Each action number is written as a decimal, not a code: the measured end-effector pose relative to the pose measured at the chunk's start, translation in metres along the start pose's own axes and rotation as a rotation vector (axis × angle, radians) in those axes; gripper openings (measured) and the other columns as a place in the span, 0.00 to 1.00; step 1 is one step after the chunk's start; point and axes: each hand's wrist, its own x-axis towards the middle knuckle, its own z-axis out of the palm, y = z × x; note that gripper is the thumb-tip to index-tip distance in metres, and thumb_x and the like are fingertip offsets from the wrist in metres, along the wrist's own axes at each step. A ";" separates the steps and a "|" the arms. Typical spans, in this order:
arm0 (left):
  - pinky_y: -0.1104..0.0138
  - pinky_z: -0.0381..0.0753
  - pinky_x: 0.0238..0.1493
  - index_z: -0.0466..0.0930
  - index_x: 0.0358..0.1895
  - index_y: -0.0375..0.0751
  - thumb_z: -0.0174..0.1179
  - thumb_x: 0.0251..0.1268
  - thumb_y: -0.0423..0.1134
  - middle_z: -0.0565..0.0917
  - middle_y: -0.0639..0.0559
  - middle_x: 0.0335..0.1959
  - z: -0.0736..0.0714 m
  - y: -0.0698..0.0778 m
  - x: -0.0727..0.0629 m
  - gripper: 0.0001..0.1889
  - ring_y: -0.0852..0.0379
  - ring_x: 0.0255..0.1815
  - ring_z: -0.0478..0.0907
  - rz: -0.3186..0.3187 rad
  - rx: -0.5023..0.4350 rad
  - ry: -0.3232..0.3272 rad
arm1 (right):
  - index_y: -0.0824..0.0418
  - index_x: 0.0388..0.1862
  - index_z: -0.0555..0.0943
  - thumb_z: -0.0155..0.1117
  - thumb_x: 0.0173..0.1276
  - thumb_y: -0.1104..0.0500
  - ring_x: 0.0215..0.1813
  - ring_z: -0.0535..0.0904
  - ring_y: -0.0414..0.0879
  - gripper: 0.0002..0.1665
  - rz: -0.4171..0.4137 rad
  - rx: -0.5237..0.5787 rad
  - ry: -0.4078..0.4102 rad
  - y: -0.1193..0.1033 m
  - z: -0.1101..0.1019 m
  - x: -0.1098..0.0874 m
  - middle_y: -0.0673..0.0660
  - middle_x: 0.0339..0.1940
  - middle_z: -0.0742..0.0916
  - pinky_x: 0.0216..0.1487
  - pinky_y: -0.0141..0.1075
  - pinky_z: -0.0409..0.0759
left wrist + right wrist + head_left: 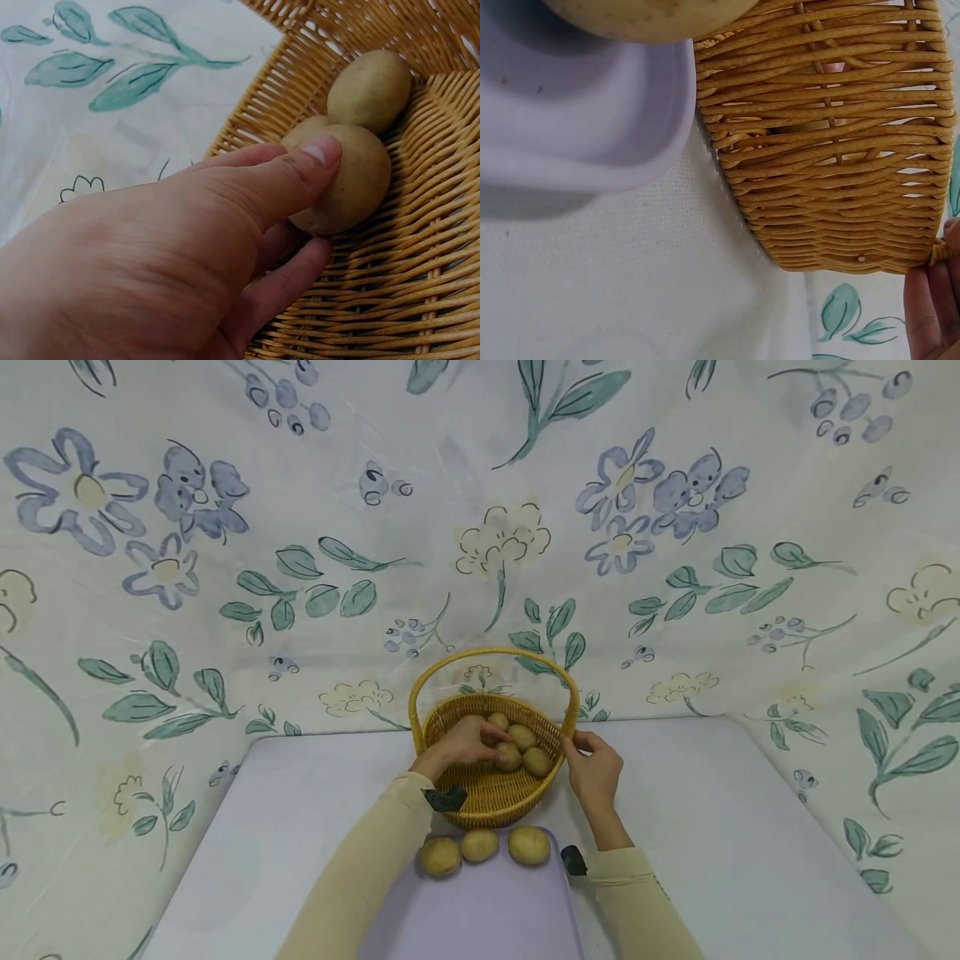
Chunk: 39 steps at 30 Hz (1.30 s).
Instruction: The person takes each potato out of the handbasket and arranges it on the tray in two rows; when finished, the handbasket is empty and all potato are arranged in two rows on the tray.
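My left hand [463, 743] reaches into a woven wicker basket [491, 817] with a tall arched handle [491, 651]. Its thumb and fingers grip a round, pale brown potato [361, 180], and another potato [373, 88] lies just beyond it in the left wrist view. Several potatoes [537, 762] sit toward the right side of the basket. At the basket's right edge, my right hand [596, 770] pinches the rim near the foot of the handle. In the right wrist view only some fingers [924, 307] show, at the corner beside the wicker wall.
In front of the basket lies a pale purple tray [480, 914] with three potatoes [529, 846] along its far end. Both stand on a white table [720, 827]. Behind and at the sides hangs a floral-printed cloth [300, 510].
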 end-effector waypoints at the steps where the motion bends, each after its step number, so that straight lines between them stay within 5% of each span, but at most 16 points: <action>1: 0.64 0.85 0.58 0.90 0.52 0.48 0.77 0.57 0.42 0.90 0.52 0.52 0.000 0.000 0.000 0.19 0.53 0.56 0.85 0.000 0.002 0.001 | 0.63 0.39 0.90 0.74 0.66 0.57 0.46 0.89 0.56 0.10 -0.001 0.000 0.001 0.000 0.000 0.000 0.62 0.40 0.93 0.50 0.49 0.86; 9: 0.62 0.83 0.60 0.90 0.52 0.51 0.78 0.56 0.45 0.90 0.55 0.51 -0.001 0.004 -0.001 0.19 0.54 0.56 0.83 -0.019 0.063 0.015 | 0.63 0.40 0.90 0.74 0.66 0.58 0.45 0.90 0.55 0.09 -0.011 -0.008 0.011 -0.003 0.000 0.000 0.61 0.39 0.93 0.47 0.48 0.88; 39: 0.62 0.85 0.59 0.90 0.53 0.53 0.76 0.59 0.46 0.90 0.53 0.52 -0.004 0.007 -0.005 0.18 0.54 0.57 0.85 -0.023 0.026 0.048 | 0.64 0.40 0.90 0.74 0.66 0.58 0.45 0.90 0.55 0.10 0.002 0.000 0.002 -0.003 -0.001 -0.002 0.61 0.39 0.93 0.46 0.48 0.88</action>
